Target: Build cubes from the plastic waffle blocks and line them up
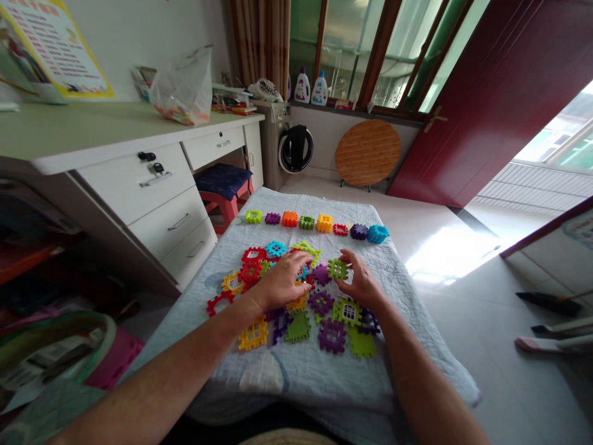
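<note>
My right hand (362,281) grips a lime-green interlocking block piece (338,269) with a window grid, its thumb and fingers at the piece's edge. My left hand (285,279) hovers over the pile of flat notched pieces, thumb and fingers apart, covering some of them. Around the hands lie a purple piece (321,301), a green window piece (347,312), a yellow window piece (253,334), a red piece (250,271) and a blue piece (276,248). Behind the pile stands a row of several assembled blocks, among them an orange cube (290,219) and a blue cube (378,233).
The pieces lie on a cloth-covered table (208,371). To the left are a white desk (139,185) with a plastic bag (183,86) and a red stool (227,191). A washing machine (273,148), a round wooden tabletop (368,152) and a red door (491,93) stand beyond.
</note>
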`<state>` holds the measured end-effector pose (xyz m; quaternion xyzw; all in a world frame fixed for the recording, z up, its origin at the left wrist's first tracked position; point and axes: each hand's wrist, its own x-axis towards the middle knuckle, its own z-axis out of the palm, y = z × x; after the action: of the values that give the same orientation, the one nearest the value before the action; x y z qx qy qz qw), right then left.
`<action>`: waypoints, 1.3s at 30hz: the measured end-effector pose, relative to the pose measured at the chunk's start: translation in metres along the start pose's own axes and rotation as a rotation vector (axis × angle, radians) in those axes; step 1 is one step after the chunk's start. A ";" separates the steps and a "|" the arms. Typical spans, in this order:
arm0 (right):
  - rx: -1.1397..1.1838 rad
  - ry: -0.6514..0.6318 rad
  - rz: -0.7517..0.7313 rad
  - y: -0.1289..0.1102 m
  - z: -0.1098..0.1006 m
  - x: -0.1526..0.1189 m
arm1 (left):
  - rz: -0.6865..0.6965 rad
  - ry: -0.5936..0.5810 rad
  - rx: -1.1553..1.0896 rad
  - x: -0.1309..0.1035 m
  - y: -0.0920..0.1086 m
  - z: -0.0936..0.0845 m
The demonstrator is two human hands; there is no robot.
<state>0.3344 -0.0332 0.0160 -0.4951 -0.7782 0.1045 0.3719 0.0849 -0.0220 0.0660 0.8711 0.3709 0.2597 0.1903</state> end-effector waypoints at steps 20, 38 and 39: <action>0.123 -0.033 -0.043 -0.021 0.000 0.003 | 0.120 -0.307 0.159 0.061 0.013 0.016; 0.024 0.123 0.109 0.006 -0.006 0.000 | -0.168 -0.168 0.384 0.161 -0.101 -0.027; 0.019 0.126 0.113 0.007 -0.007 0.000 | -0.172 -0.180 0.386 0.167 -0.105 -0.025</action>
<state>0.3442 -0.0314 0.0171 -0.5402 -0.7231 0.1014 0.4183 0.1106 0.1743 0.0830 0.8762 0.4680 0.0880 0.0741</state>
